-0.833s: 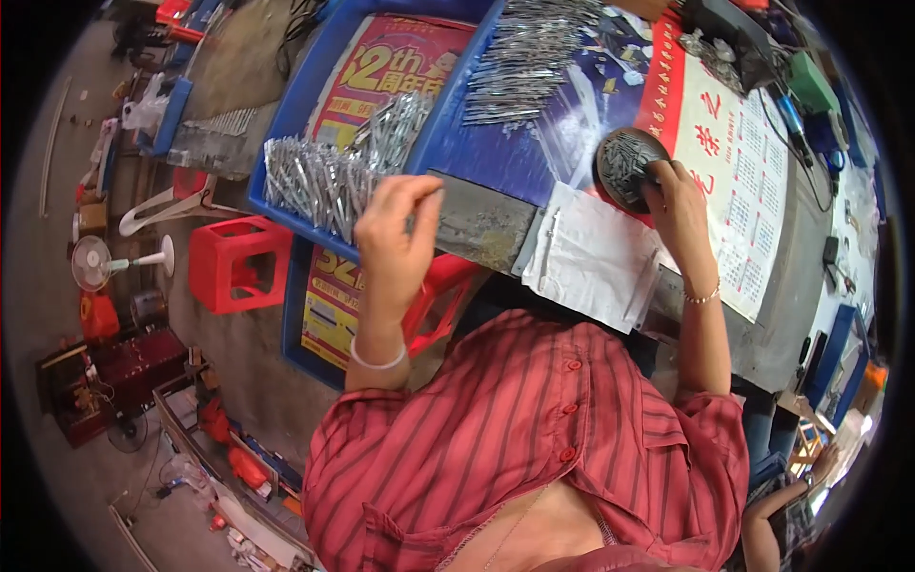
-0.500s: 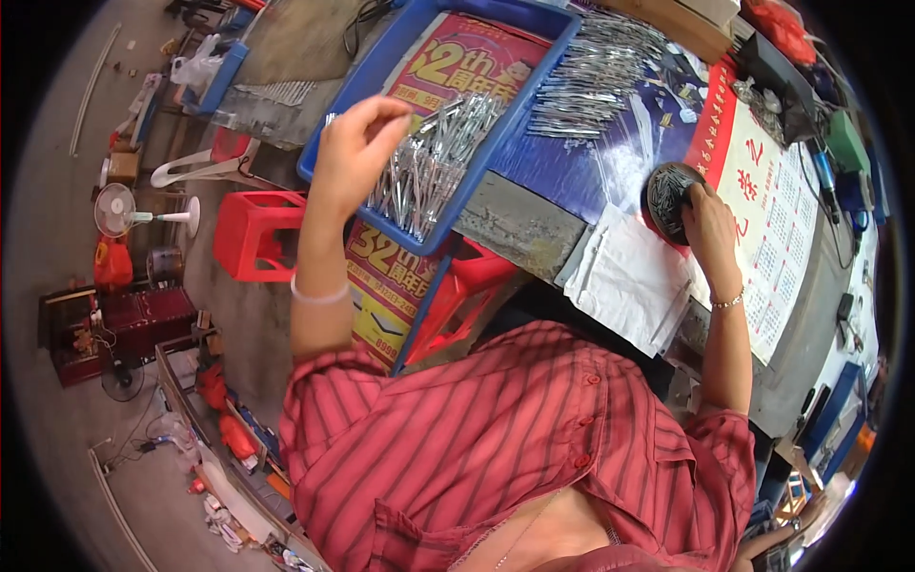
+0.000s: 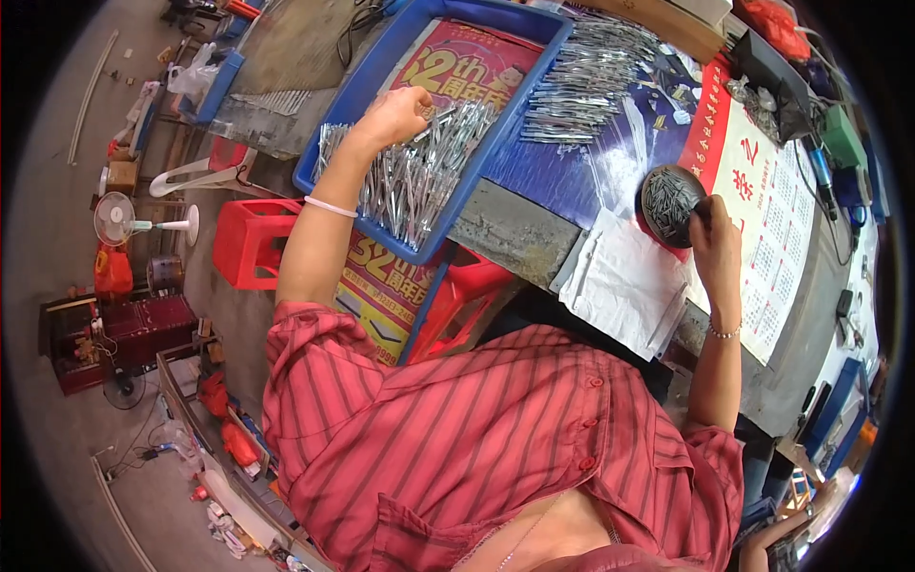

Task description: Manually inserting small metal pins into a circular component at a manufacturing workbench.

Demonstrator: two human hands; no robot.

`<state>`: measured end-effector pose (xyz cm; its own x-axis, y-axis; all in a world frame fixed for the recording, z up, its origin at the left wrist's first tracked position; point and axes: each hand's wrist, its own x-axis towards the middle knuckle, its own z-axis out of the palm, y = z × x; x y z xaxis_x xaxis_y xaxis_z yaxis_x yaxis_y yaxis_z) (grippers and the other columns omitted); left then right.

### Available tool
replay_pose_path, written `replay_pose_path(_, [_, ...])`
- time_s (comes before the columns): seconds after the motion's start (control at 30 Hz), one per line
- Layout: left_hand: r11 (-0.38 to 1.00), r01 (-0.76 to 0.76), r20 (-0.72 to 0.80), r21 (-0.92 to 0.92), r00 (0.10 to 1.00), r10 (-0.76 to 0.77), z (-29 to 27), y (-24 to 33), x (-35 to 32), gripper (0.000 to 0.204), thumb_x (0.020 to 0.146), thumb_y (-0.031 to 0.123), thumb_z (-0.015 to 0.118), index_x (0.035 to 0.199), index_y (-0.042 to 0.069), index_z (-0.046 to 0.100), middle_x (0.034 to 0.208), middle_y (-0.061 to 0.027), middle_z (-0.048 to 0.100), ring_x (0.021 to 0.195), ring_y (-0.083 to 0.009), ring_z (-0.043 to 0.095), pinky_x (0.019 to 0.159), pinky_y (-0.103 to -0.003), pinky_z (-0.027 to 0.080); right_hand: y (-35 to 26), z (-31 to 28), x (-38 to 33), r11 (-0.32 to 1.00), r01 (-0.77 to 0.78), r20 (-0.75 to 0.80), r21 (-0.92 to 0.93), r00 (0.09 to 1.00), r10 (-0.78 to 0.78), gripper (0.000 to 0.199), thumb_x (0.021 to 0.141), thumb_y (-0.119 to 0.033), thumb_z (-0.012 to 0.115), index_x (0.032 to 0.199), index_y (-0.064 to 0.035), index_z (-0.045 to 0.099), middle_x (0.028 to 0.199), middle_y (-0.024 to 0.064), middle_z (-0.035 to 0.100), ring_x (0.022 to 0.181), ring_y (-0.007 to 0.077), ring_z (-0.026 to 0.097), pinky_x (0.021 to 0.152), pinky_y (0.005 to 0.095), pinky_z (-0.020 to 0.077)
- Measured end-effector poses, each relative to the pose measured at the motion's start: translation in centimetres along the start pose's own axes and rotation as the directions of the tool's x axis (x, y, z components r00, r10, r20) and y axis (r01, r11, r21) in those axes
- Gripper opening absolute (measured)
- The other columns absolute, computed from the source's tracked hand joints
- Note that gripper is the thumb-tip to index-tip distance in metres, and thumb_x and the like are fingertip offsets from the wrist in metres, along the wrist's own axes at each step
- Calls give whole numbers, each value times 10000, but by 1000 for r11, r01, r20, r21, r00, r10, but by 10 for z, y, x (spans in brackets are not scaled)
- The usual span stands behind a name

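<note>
My left hand (image 3: 398,116) is over the blue tray (image 3: 467,198), its fingers curled closed; what they hold, if anything, is hidden. Beneath and beside it lies a heap of thin silvery metal strips (image 3: 419,181) on a printed pink sheet. On the right, my right hand (image 3: 717,234) is at the near right rim of a round dark bowl (image 3: 650,221). Small dark metal pins (image 3: 675,195) fill this bowl. The thumb and fingers of that hand are pressed together, and I cannot make out what is between them.
More metal strips (image 3: 591,81) lie in rows on the blue sheet right of the tray. White paper (image 3: 624,281) hangs at the table's near edge, left of a calendar sheet (image 3: 777,238). Red stools (image 3: 250,243) stand below, and a cardboard box (image 3: 667,27) sits at the back.
My left hand has moved slightly right, and its fingers have curled in. My right hand has drawn back from over the bowl to its rim, leaving more pins visible.
</note>
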<state>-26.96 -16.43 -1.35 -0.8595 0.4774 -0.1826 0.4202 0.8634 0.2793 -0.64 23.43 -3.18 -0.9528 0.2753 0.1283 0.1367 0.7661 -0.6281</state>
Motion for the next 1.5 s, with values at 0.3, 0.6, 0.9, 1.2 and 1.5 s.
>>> replay_pose_path(0.3, [984, -76, -55, 163, 995, 86, -1, 8, -4, 444, 756, 32, 534, 1197, 76, 508, 928, -253, 633, 919, -404, 608, 779, -477, 467, -18, -2, -28, 992, 32, -3, 118, 999, -32, 154, 815, -31, 594, 919, -5, 484, 707, 191, 587, 628, 331, 591, 573, 375, 461])
replay_pose_path(0.6, [935, -84, -117, 343, 984, 131, -7, 19, -8, 256, 865, 87, 421, 1095, 87, 533, 911, -245, 636, 889, -423, 610, 743, -500, 468, -23, -4, -48, 993, 21, -20, 119, 1000, -18, 149, 808, -44, 592, 911, -16, 488, 726, 205, 590, 655, 385, 585, 577, 423, 450])
replay_pose_path(0.9, [915, -26, -203, 401, 972, 116, -27, 13, -24, 193, 879, 98, 420, 1020, 58, 546, 902, -215, 641, 875, -413, 610, 730, -495, 472, -31, -1, -56, 988, 16, -62, 155, 998, -6, 128, 815, -43, 599, 900, -13, 507, 739, 192, 598, 650, 365, 593, 571, 401, 456])
replay_pose_path(1.2, [780, -230, -333, -582, 942, 29, -42, 110, -96, 388, 941, 79, 505, 1302, -55, 456, 1268, -154, 542, 1146, -198, 521, 944, -311, 415, -19, -20, -75, 944, 29, -76, 329, 997, -4, 400, 766, 22, 582, 1157, -55, 540, 935, 140, 627, 794, 245, 633, 717, 340, 509])
replay_pose_path(1.5, [337, -73, 32, -939, 955, 295, 33, 231, -180, 131, 855, -21, 540, 982, 11, 556, 860, -83, 597, 746, -161, 559, 640, -266, 469, -33, -31, -107, 855, 124, -261, 504, 965, 14, 124, 838, -71, 602, 919, -14, 527, 788, 175, 598, 765, 365, 590, 672, 410, 453])
